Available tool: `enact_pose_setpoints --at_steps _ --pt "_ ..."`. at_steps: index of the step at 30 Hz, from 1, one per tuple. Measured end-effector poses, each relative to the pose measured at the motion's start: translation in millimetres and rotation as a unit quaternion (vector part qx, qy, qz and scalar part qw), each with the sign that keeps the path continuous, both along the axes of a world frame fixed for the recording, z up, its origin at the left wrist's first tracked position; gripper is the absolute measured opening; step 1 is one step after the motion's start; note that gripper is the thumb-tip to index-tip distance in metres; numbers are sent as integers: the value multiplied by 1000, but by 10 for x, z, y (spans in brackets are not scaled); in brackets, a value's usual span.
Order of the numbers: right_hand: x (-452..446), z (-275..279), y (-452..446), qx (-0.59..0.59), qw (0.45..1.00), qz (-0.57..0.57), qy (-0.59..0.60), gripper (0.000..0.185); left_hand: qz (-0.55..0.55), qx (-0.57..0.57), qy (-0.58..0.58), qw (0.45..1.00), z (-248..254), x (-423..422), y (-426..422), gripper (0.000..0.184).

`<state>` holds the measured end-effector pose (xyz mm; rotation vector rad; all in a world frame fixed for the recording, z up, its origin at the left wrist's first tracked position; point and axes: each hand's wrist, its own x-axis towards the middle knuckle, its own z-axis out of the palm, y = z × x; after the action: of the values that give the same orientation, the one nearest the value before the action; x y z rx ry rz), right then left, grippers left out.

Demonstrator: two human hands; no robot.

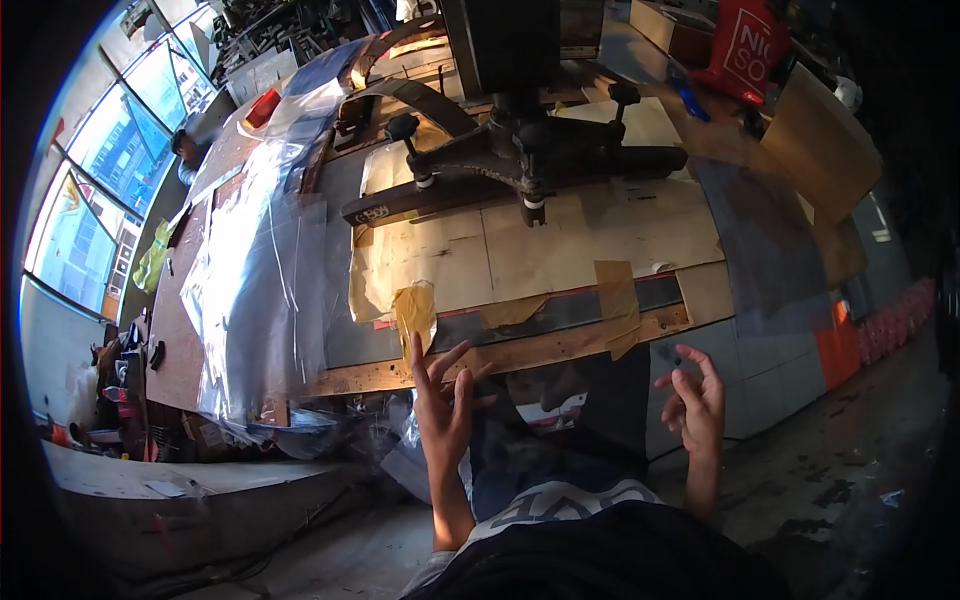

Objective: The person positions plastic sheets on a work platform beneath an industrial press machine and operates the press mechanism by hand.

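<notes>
My left hand (442,405) is raised at the bench's wooden front edge (540,352), fingers apart, holding nothing I can see. Its index fingertip overlaps the lower end of a crumpled yellow-brown tape strip (415,306); whether they touch I cannot tell. Further right, my right hand (696,405) hangs in front of the bench with loosely bent, separated fingers and nothing in it. A second tape strip (617,300) runs down over the edge between the hands. Beyond them lies a pale, stained board (590,235) under a black metal press frame (510,165) with knobs.
Clear plastic sheets (265,260) cover the bench's left side. A greyish transparent sheet (765,240) overhangs at right, near a cardboard box flap (825,145) and a red bag (743,50). Another person (187,150) is by the windows. Pink wrapped material (897,322) stands far right.
</notes>
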<state>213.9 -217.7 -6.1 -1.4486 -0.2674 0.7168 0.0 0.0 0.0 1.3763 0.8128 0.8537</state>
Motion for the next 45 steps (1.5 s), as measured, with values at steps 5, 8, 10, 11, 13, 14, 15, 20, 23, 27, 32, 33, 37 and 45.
enact_pose_setpoints --at_steps 5,8,10,11,13,14,15,20,23,27,32,33,37,45 --pt "-57 35 265 24 999 -37 -16 37 -37 48 140 988 147 -264 -42 59" --pt "-132 -3 379 51 997 -56 -27 37 -1 75 163 984 157 -304 -61 53" --pt "-182 -15 445 60 995 -63 -40 37 29 133 181 974 76 -303 -20 47" --pt "-191 -21 466 65 994 -68 -47 36 32 145 193 970 59 -305 -3 45" --pt "-169 -43 502 66 994 -64 -53 36 38 171 215 961 52 -293 36 43" --pt "-162 -50 513 66 994 -61 -54 36 41 191 215 957 32 -284 55 43" --pt "-159 -52 520 63 994 -64 -56 36 44 210 215 953 6 -275 68 42" --pt "-155 -15 520 51 995 -66 -58 35 46 173 214 960 83 -251 45 42" --pt "-163 -9 508 44 995 -64 -63 35 46 190 212 957 33 -283 47 42" --pt "-159 -28 509 47 994 -67 -67 35 45 183 207 960 13 -280 50 44" --pt "-145 -15 548 45 993 -74 -76 37 45 184 193 963 -4 -252 78 45" --pt "-148 -5 546 46 993 -78 -76 37 43 183 196 962 20 -248 72 45" --pt "-155 75 459 39 995 -54 -78 36 36 202 215 955 22 -322 33 45" --pt "-93 10 556 48 993 -62 -86 37 45 184 200 961 21 -244 69 45"
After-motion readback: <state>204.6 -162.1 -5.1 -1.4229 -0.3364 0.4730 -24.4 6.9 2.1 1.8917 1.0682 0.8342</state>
